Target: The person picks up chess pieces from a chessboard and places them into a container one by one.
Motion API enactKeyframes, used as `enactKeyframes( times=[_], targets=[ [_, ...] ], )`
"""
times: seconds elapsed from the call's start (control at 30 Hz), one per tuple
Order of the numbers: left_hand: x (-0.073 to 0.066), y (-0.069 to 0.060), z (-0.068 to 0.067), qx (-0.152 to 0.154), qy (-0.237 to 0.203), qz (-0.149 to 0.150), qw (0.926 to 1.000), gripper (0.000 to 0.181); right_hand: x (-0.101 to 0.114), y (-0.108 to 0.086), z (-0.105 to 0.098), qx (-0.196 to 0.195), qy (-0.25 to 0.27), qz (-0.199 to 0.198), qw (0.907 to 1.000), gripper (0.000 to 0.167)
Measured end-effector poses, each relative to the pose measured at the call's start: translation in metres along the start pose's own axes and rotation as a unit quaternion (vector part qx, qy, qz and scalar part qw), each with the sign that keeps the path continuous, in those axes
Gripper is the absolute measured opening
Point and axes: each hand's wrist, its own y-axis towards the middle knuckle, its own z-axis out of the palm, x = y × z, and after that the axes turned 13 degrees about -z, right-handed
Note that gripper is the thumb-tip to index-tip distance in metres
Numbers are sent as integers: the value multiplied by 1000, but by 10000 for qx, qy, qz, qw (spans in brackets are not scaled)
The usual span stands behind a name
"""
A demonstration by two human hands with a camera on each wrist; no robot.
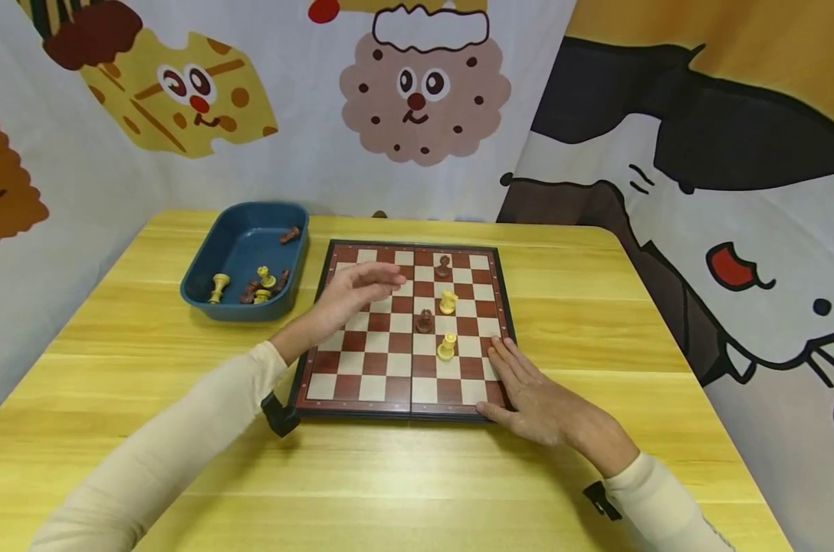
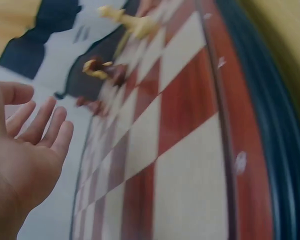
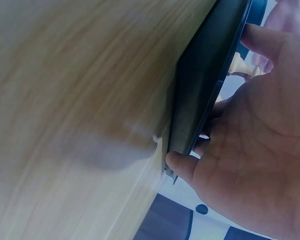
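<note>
Several pieces (image 1: 218, 287), yellow and brown, are lying in a bin (image 1: 238, 313) left of the board (image 1: 375, 364), which is resting on the bench (image 1: 389, 491). Over the board's left half, the left hand (image 1: 351, 295) is hovering, its fingers loosely extended and holding nothing. On the board's right half, a brown piece (image 1: 425, 322) is standing just beside the fold, another brown one (image 1: 444, 267) is standing near the far edge, and two yellow ones (image 1: 448, 346) are standing nearer than that. At the board's near right corner, the right hand (image 1: 534, 402) is resting with straight fingers, touching its frame. Beyond the board, a printed curtain (image 1: 307, 100) is hanging.
</note>
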Motion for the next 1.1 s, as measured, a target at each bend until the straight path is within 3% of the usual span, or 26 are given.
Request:
enactKeyframes(
  times=[0.2,0.33,0.5,0.83,1.1],
  targets=[
    [13,12,25,260,887,-413,9949,44,-2,2,2,1,-6,22,10000,93],
    [17,13,34,361,897,-550,9938,50,-1,4,3,35,75,1,10000,94],
    [17,14,41,496,1096,-478,9916,41,-1,3,2,45,156,35,9999,94],
    [23,14,49,301,1665,-599,9838,29,-1,-1,4,-19,192,-12,9998,94],
    [28,15,49,120,1868,-325,9818,25,-4,0,5,-58,93,-21,9999,95]
  ],
)
